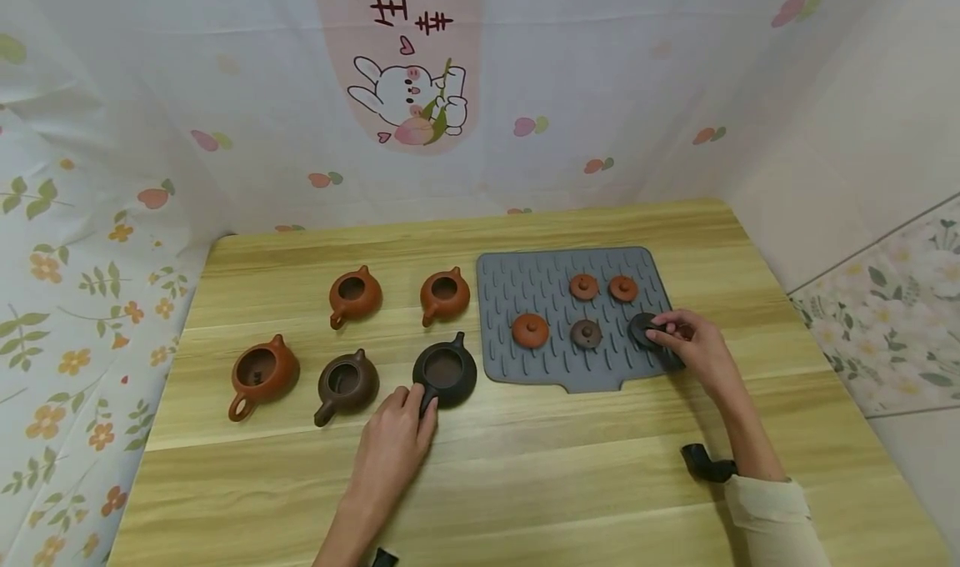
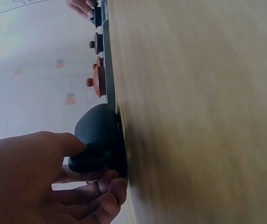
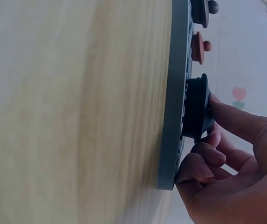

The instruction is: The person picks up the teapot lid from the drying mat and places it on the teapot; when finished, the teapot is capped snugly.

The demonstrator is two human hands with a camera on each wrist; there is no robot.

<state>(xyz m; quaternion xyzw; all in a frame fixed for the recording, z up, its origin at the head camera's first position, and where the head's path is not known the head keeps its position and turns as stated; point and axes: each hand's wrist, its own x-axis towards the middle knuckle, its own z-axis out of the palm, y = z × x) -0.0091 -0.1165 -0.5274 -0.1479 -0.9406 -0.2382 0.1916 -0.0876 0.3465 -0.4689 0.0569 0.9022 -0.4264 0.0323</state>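
A black lidless teapot (image 1: 446, 373) stands on the table, its spout pointing away from me. My left hand (image 1: 393, 438) grips its handle; in the left wrist view the thumb (image 2: 72, 145) lies on top and the fingers curl beneath. At the right edge of the grey mat (image 1: 525, 271) sits a black teapot lid (image 1: 641, 331). My right hand (image 1: 697, 346) pinches this lid at its knob, which the fingers hide. The right wrist view shows the lid (image 3: 197, 109) with its underside on or very near the mat; I cannot tell which.
Left of the black teapot are a dark brown teapot (image 1: 348, 383) and orange-brown teapots (image 1: 264, 371), (image 1: 356, 294), (image 1: 446, 294), all lidless. The mat also carries a brown lid (image 1: 586, 333) and orange lids (image 1: 530, 330), (image 1: 583, 286), (image 1: 622, 288). A printed cloth (image 1: 262, 92) hangs behind the table.
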